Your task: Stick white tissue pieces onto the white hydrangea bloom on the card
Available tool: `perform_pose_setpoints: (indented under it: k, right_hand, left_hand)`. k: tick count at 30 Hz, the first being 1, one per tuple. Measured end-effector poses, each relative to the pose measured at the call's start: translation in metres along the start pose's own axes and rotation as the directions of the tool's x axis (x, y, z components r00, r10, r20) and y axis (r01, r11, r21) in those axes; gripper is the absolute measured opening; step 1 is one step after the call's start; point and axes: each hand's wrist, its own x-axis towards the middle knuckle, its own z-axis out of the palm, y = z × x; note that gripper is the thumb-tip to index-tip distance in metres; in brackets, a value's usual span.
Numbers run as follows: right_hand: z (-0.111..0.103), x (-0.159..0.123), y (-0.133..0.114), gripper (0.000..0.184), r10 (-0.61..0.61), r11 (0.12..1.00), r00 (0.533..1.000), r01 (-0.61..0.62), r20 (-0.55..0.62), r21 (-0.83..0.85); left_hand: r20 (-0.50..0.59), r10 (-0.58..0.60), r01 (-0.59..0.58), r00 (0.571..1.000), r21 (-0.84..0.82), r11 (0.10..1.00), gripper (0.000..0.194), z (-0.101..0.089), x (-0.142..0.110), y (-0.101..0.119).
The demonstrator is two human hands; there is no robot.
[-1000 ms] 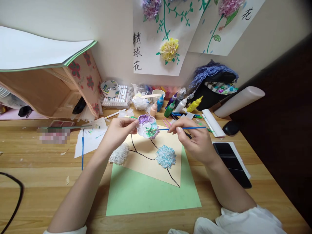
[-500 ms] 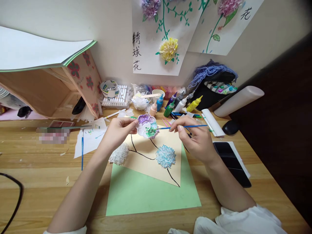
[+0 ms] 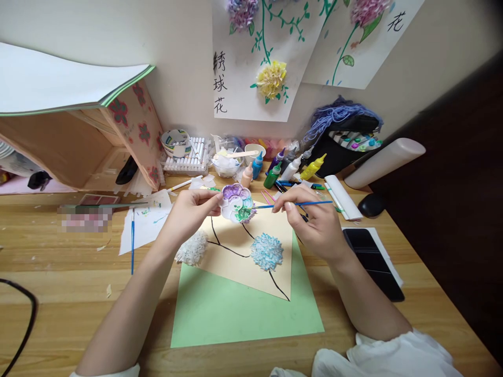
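My left hand (image 3: 200,209) pinches the left rim of a flower-shaped paint palette (image 3: 234,204), with purple, pale blue and green paint in its wells. In my right hand (image 3: 312,220) is a thin blue paintbrush (image 3: 310,203), its tip down at the palette's green paint. Below both hands lies a cream sheet (image 3: 251,277) with black branch lines, on top of a green sheet (image 3: 243,319). A blue-white textured flower (image 3: 266,251) and a white one (image 3: 193,248) sit on the cream sheet. Another purplish flower is mostly hidden behind the palette.
Several paint bottles (image 3: 293,168) stand behind the hands. A second brush (image 3: 132,241) lies on a stained paper (image 3: 124,241) at left. On the right are a black phone-like case (image 3: 371,262), a mouse (image 3: 371,205) and a paper roll (image 3: 343,198). A pink box (image 3: 133,125) stands back left.
Almost nothing differs. The brush has shifted very slightly left, its tip staying at the green paint, while the palette stays in place.
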Motion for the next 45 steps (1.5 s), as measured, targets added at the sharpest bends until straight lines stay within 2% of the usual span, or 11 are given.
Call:
perform_pose_setpoints:
  k: [3,7,11,16,20,24,29,33,38,43,45]
  right_hand:
    - [-0.0007,0.0000,0.0000,0.017,-0.004,1.000,0.998,0.003,0.059,0.015]
    - [-0.0010,-0.0006,-0.0004,0.017,-0.002,1.000,1.000,0.002,-0.001,-0.015]
    - [-0.0009,-0.0012,-0.0005,0.017,-0.011,0.999,0.997,0.008,0.083,0.038]
    - [-0.0002,-0.0005,-0.0004,0.018,-0.013,1.000,1.000,0.013,0.018,-0.008]
    - [-0.0002,-0.0003,-0.0005,0.018,-0.023,0.999,0.996,0.020,0.091,0.039]
    - [-0.0006,-0.0009,-0.0008,0.019,-0.006,1.000,0.999,0.006,0.034,-0.007]
    - [-0.0020,-0.0008,-0.0012,0.020,-0.009,1.000,0.995,0.006,0.103,0.026]
    - [-0.0014,0.0001,-0.0012,0.020,-0.003,0.999,0.999,0.005,0.047,-0.044]
    - [-0.0001,-0.0002,-0.0014,0.018,-0.008,0.998,0.999,0.011,0.048,-0.064]
    - [-0.0012,-0.0003,-0.0020,0.021,0.013,1.000,0.997,-0.013,0.081,0.007]
    - [-0.0013,-0.0002,-0.0018,0.020,0.020,1.000,0.998,-0.020,0.059,0.001]
  left_hand:
    - [0.005,0.001,-0.001,1.000,0.000,1.000,0.036,0.0001,0.0002,-0.0001]
    - [0.022,0.004,-0.004,1.000,0.006,1.000,0.036,-0.0005,0.0007,-0.0021]
    - [0.032,0.006,-0.006,0.999,0.011,1.000,0.035,-0.0008,0.0012,-0.0038]
    - [0.017,0.003,-0.004,1.000,0.021,1.000,0.034,0.0001,0.0008,-0.0028]
    - [0.016,0.007,-0.007,1.000,0.023,1.000,0.035,0.0006,-0.0003,-0.0019]
    - [0.017,0.016,-0.017,1.000,0.027,0.999,0.035,0.0008,-0.0006,-0.0027]
    - [0.020,0.016,-0.016,1.000,0.017,1.000,0.036,0.0008,-0.0002,-0.0036]
    - [0.020,0.008,-0.008,1.000,0.017,1.000,0.036,0.0008,-0.0001,-0.0031]
    - [0.013,0.007,-0.007,1.000,0.016,1.000,0.034,0.0011,0.0005,-0.0041]
    - [0.016,0.019,-0.019,1.000,0.013,1.000,0.034,0.0017,0.0004,-0.0042]
    - [0.010,0.018,-0.018,1.000,0.015,1.000,0.034,0.0019,0.0001,-0.0033]
